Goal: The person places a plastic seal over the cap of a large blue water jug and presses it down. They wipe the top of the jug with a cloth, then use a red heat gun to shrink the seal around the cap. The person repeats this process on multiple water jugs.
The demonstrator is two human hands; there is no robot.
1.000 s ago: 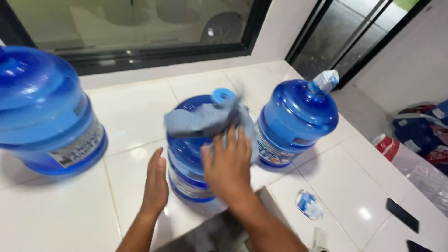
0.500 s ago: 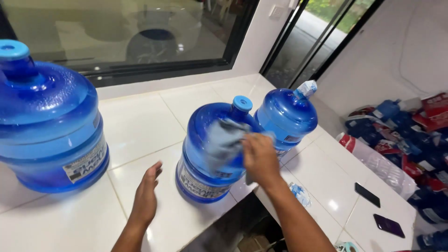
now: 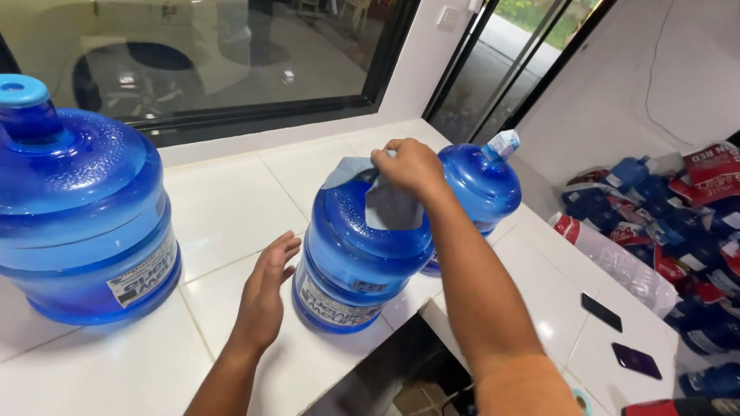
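A round blue water jug (image 3: 351,254) stands on the white tiled counter (image 3: 231,200) in front of me. My right hand (image 3: 408,166) presses a grey-blue cloth (image 3: 381,200) over the jug's top and neck, which the cloth hides. My left hand (image 3: 266,289) rests with flat fingers on the counter against the jug's left side, holding nothing. Behind the right hand stands a second blue jug (image 3: 482,185) with a wrapped cap. A larger-looking third blue jug (image 3: 77,208) with a light blue cap stands at the far left.
A dark window (image 3: 193,62) runs along the back wall. The counter's edge drops off at the lower middle. Two dark phones (image 3: 601,312) lie on the counter at right. Bags and blue packages (image 3: 678,216) are piled on the right.
My right hand has moved the cloth from the jug's side up onto its top, covering the cap. My left hand has come closer to the jug's base. The view has shifted.
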